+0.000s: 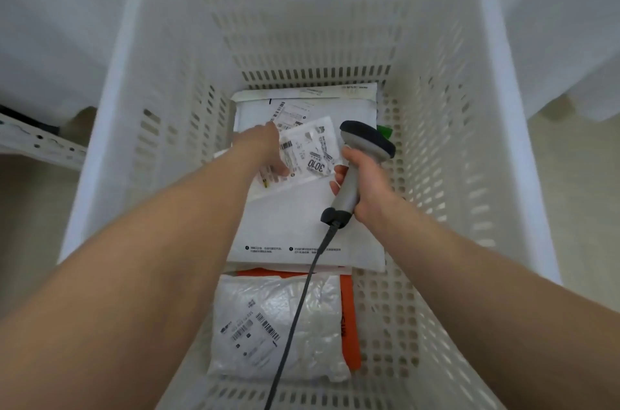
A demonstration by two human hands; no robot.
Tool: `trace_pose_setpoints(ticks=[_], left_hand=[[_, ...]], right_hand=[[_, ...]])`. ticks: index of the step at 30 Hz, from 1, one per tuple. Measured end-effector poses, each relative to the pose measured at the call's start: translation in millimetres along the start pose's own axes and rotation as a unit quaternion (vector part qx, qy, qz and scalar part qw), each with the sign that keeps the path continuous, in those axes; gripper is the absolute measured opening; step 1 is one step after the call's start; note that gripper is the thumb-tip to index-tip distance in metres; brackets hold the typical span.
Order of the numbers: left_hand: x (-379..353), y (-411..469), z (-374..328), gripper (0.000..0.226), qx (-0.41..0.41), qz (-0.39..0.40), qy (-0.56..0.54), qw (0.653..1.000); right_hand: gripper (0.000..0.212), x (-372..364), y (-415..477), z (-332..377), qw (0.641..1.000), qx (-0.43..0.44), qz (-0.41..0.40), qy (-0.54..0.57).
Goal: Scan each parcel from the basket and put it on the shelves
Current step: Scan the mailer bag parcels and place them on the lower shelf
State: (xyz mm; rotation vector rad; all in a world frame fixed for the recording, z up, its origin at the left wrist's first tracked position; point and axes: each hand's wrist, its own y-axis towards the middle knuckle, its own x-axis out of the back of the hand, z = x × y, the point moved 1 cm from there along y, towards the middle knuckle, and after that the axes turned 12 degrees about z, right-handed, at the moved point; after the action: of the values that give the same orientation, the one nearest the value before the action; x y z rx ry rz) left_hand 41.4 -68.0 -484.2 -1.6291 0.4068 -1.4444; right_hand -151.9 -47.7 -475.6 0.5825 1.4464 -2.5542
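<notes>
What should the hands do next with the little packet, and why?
Probably lift the small packet so its barcode faces the scanner. The left hand touches its edge, and the right hand grips the scanner just beside it.

basket point(476, 127) open above, walls hemming all sides, parcels point(295, 225) covering floor

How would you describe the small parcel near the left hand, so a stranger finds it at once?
Look into the white basket, at the big white mailer in its middle. On it, between the left hand and the scanner, is a small pouch; only its label shows 3010.
</notes>
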Motion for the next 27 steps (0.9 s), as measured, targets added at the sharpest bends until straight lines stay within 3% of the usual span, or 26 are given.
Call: trace_pose_setpoints(ticks=[4,7,11,17,24,27], left_hand=[[-6,-42,13,0.05,-0.009,0.014,-0.166,0.986],[8,-90,24,0.037,-0.01,0.029,-0.35,0.936],[43,-172,43,0.032,-0.022,0.047,-0.499,0.865],[112,-302,61,0.028,-0.026,0.02,-0.596,0.802],[189,-450,62,0.029,-0.072,0.003,-0.645,0.761],[209,-507,58,0.024,-0.095,-0.009,-0.644,0.759]], right_hand=[[0.014,-4,-37,9,1.0,-0.009,-0.005,-0.013],[0.012,-15,-79,24,1.0,-0.009,-0.013,-0.019],[0.01,-43,-150,50,1.0,-0.004,-0.004,-0.013],[0.007,-103,-276,92,0.998,0.007,0.015,-0.056],[0.019,-156,-421,148,0.997,0.028,0.022,-0.069],[0.011,-172,-476,167,0.998,0.021,0.033,-0.048]])
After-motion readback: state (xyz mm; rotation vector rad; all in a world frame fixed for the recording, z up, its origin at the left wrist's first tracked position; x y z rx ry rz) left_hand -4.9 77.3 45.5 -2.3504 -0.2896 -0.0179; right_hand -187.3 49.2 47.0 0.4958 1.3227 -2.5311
